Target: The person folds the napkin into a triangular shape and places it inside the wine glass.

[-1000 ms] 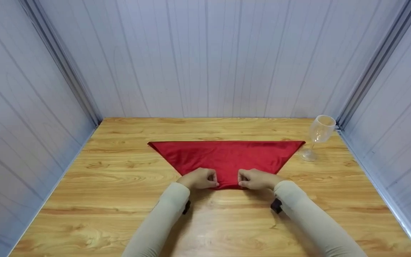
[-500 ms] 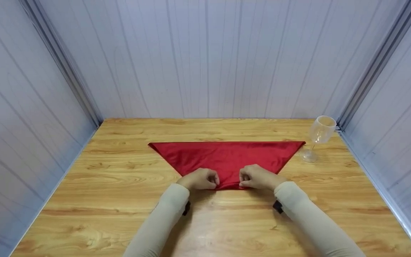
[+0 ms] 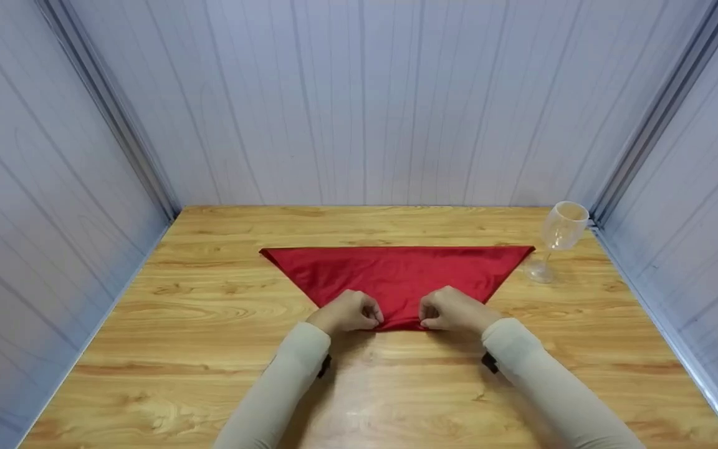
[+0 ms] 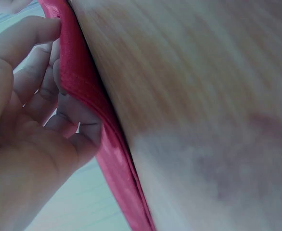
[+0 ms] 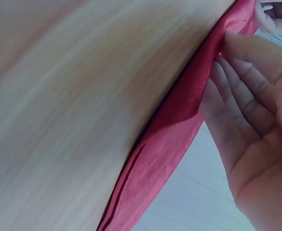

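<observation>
A red cloth napkin (image 3: pixel 390 268) lies folded on the wooden table, its long straight edge at the back and its sides slanting inward to a short near edge. At the left part of that near edge, my left hand (image 3: pixel 349 310) pinches the fabric between thumb and curled fingers. My right hand (image 3: pixel 452 308) does the same a little way to the right. Close up in the left wrist view, the napkin's edge (image 4: pixel 83 72) curls up at my fingertips. The right wrist view shows the napkin's layered edge (image 5: pixel 170 130) between thumb and fingers.
Upright beyond the napkin's back right corner stands a clear wine glass (image 3: pixel 563 227), its foot close to the cloth. Pale panel walls (image 3: pixel 359 106) enclose the table (image 3: pixel 166 349) at the back and both sides.
My right hand has shifted slightly and its fingers have loosened a bit from a tighter curl. The left hand has barely moved. Napkin and glass stay in place.
</observation>
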{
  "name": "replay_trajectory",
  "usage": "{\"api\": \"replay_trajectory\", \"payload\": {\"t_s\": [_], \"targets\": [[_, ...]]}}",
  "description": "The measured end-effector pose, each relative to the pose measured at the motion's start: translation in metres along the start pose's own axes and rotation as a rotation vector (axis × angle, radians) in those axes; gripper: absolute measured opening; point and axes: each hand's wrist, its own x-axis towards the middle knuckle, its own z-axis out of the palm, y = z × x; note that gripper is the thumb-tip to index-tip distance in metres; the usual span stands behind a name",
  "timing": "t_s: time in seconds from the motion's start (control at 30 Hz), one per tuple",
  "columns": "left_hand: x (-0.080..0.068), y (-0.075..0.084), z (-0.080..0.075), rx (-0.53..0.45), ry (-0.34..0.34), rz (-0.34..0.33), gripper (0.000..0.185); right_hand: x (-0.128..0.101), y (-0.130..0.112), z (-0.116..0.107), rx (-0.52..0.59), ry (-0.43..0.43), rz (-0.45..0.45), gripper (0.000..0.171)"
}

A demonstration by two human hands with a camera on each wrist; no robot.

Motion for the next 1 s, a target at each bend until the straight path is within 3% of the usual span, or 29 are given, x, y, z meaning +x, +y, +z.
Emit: {"api": "replay_trajectory", "payload": {"t_s": [0.23,0.37,0.53,0.73,1.0], "targets": [[-0.002,0.013,-0.002,0.190,0.022,0.081,0.008,-0.005,-0.003,-0.002,0.049,-0.029,0.059,0.009],[-0.004,0.015,-0.003,0.238,0.035,0.104,0.008,-0.006,-0.003,-0.001,0.039,-0.025,0.081,0.009],[-0.008,0.015,-0.001,0.209,0.040,0.137,0.003,-0.009,-0.003,0.000,0.055,-0.029,0.091,0.009],[-0.013,0.015,0.002,0.157,0.019,0.133,0.017,-0.011,-0.004,0.001,0.066,-0.036,0.063,0.009],[-0.013,0.016,0.004,0.152,0.021,0.149,0.007,-0.017,-0.009,0.003,0.073,-0.045,0.064,0.010]]}}
